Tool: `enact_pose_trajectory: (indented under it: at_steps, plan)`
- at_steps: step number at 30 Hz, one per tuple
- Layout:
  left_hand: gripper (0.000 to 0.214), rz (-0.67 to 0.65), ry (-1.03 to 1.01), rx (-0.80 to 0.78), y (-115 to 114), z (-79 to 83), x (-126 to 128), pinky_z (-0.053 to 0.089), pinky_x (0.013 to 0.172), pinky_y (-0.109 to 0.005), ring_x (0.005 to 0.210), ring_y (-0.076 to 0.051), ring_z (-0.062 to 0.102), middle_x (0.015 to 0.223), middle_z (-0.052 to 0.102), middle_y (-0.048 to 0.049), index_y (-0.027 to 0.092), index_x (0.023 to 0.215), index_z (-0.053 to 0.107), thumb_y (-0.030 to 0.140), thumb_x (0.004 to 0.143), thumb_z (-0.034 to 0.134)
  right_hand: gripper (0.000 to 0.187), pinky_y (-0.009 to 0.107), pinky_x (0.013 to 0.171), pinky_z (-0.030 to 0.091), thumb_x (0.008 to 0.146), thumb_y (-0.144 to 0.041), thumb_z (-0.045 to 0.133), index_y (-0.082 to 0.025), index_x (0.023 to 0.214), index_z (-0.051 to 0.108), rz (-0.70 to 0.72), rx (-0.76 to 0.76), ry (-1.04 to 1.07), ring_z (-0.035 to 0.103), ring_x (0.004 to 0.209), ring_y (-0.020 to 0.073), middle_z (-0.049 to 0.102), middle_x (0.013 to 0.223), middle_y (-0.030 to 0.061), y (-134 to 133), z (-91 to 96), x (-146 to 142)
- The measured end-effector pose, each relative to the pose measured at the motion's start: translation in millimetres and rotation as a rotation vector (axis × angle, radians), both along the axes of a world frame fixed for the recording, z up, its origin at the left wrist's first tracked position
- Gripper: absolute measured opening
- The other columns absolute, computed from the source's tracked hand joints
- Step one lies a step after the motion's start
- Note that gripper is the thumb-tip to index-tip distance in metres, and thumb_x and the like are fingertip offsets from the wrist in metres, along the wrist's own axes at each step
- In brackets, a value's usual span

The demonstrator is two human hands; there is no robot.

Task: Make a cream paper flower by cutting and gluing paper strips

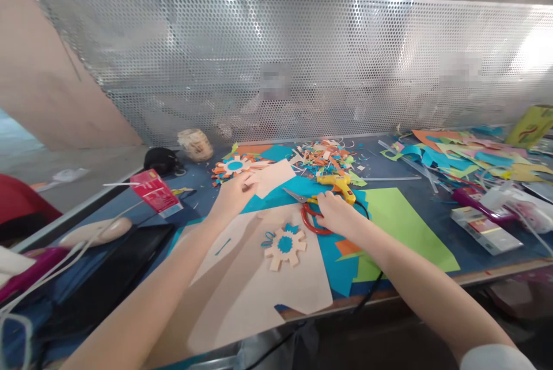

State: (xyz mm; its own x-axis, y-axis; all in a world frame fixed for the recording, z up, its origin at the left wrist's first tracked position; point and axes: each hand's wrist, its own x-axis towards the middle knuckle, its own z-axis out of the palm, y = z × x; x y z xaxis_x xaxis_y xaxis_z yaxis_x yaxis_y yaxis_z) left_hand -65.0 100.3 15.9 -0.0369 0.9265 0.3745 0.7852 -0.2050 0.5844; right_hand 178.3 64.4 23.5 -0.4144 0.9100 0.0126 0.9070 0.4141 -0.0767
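My left hand (233,194) pinches the near corner of a small beige paper piece (274,177) lying on blue paper. My right hand (334,214) is closed around the red handles of a pair of scissors (309,211) whose blades point left on the table. A yellow glue gun (339,184) lies just beyond that hand. In front of me a beige gear-shaped cutout with a blue centre (285,248) rests on a large beige sheet (259,289). A second orange and blue gear-shaped cutout (235,167) sits farther back.
Paper scraps (324,157) are heaped by a perforated metal screen (276,64). A green sheet (406,226) lies right, more coloured offcuts (466,157) far right. A red carton (155,191), black object (161,159) and a black tray (108,272) stand left.
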Motion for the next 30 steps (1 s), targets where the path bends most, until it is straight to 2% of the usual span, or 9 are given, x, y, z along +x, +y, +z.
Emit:
enact_pose_trajectory:
  at_steps: [2, 4, 6, 9, 12, 19, 24, 30]
  plan:
    - [0.029, -0.037, -0.416, -0.058, -4.7, 0.2, 1.6, 0.05, 0.073, -0.038, 0.075, -0.025, 0.065, 0.086, 0.068, -0.0103, 0.014, 0.088, 0.061, 0.034, 0.068, 0.056, 0.028, 0.031, 0.066, 0.044, 0.069, -0.015, 0.057, -0.007, 0.096, 0.055, -0.007, -0.034, 0.008, 0.061, 0.082, 0.0287, 0.059, 0.097, 0.0193, -0.7, 3.2, 1.3]
    - [0.031, -0.077, -0.776, -0.135, -9.6, -2.1, 4.0, 0.053, 0.07, -0.038, 0.073, -0.023, 0.066, 0.08, 0.069, -0.0083, 0.013, 0.086, 0.06, 0.034, 0.064, 0.062, 0.03, 0.029, 0.059, 0.042, 0.065, -0.014, 0.06, -0.007, 0.094, 0.056, -0.019, -0.066, 0.021, 0.063, 0.076, 0.0275, 0.059, 0.096, 0.0194, -1.1, 5.8, 2.8]
    - [0.034, -0.081, -0.966, -0.159, -13.9, -5.5, 5.3, 0.053, 0.07, -0.037, 0.072, -0.022, 0.066, 0.076, 0.069, -0.0071, 0.012, 0.085, 0.06, 0.032, 0.059, 0.067, 0.032, 0.028, 0.055, 0.04, 0.064, -0.016, 0.06, -0.007, 0.094, 0.055, -0.044, -0.083, 0.043, 0.063, 0.074, 0.0273, 0.06, 0.096, 0.0197, -0.6, 6.7, 3.8]
    - [0.034, -0.063, -1.056, -0.135, -17.8, -9.5, 4.2, 0.054, 0.072, -0.037, 0.073, -0.021, 0.066, 0.075, 0.069, -0.0066, 0.011, 0.079, 0.061, 0.029, 0.053, 0.073, 0.028, 0.026, 0.052, 0.037, 0.067, -0.022, 0.058, -0.01, 0.092, 0.054, -0.103, -0.087, 0.088, 0.063, 0.077, 0.027, 0.064, 0.09, 0.0177, 2.2, 4.3, 3.9]
    - [0.034, -0.063, -1.142, -0.114, -19.9, -10.4, 3.4, 0.054, 0.074, -0.037, 0.075, -0.021, 0.066, 0.081, 0.069, -0.0068, 0.011, 0.078, 0.06, 0.028, 0.052, 0.074, 0.026, 0.025, 0.048, 0.035, 0.071, -0.031, 0.055, -0.013, 0.09, 0.052, -0.169, -0.09, 0.131, 0.063, 0.071, 0.0245, 0.066, 0.082, 0.0145, 5.9, -0.8, 2.7]
    - [0.039, -0.167, -1.225, -0.124, -28.3, -8.0, 12.5, 0.055, 0.066, -0.032, 0.085, -0.023, 0.067, 0.101, 0.067, -0.0073, 0.018, 0.1, 0.053, 0.031, 0.066, 0.066, 0.031, 0.024, 0.049, 0.034, 0.071, -0.046, 0.056, -0.019, 0.083, 0.045, -0.211, 0.009, 0.488, 0.055, 0.06, 0.0175, 0.06, 0.072, 0.0044, 11.2, -11.8, -0.5]
    - [0.039, -0.223, -1.276, -0.082, -36.9, -3.0, 21.7, 0.055, 0.061, -0.031, 0.088, -0.025, 0.066, 0.103, 0.067, -0.0073, 0.019, 0.097, 0.053, 0.034, 0.065, 0.069, 0.027, 0.025, 0.055, 0.039, 0.071, -0.038, 0.059, -0.021, 0.079, 0.039, -0.064, 0.007, 0.875, 0.049, 0.062, 0.0138, 0.049, 0.07, -0.0015, 8.1, -15.7, -6.4]
    - [0.039, -0.27, -1.263, -0.125, -44.5, -5.0, 30.3, 0.055, 0.064, -0.033, 0.081, -0.022, 0.065, 0.089, 0.07, -0.0052, 0.016, 0.085, 0.06, 0.037, 0.056, 0.075, 0.028, 0.026, 0.062, 0.044, 0.07, -0.035, 0.063, -0.021, 0.084, 0.043, 0.054, -0.1, 1.168, 0.05, 0.07, 0.0139, 0.049, 0.077, -0.0004, -5.8, -12.2, -17.6]
